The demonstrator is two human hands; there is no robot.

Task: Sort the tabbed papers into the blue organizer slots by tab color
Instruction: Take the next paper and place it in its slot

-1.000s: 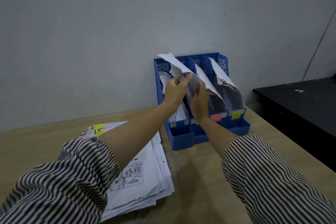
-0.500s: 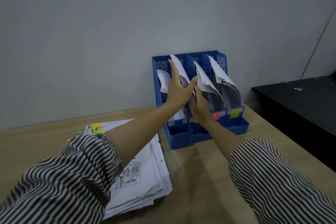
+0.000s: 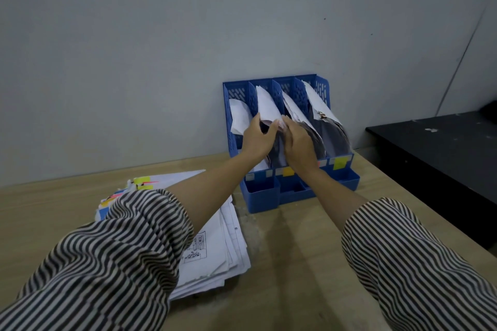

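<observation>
Papers [image 3: 265, 106] stand in the second slot from the left of the blue four-slot organizer [image 3: 321, 87]; each slot holds sheets. Left hand [image 3: 256, 140] and right hand [image 3: 300, 146] pinch them with curled fingers. Left of the organizer lies a stack of tabbed papers [image 3: 215, 247] on the wooden table [image 3: 295, 263].

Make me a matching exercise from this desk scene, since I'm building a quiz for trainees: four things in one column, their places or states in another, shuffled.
Things:
1. paper stack
2. blue organizer
3. left hand
4. black table

Places or states:
A. at the right edge of view
B. lying flat under the left arm
C. standing against the wall
D. gripping paper in the second slot from the left

Pairs: 1-B, 2-C, 3-D, 4-A
</observation>
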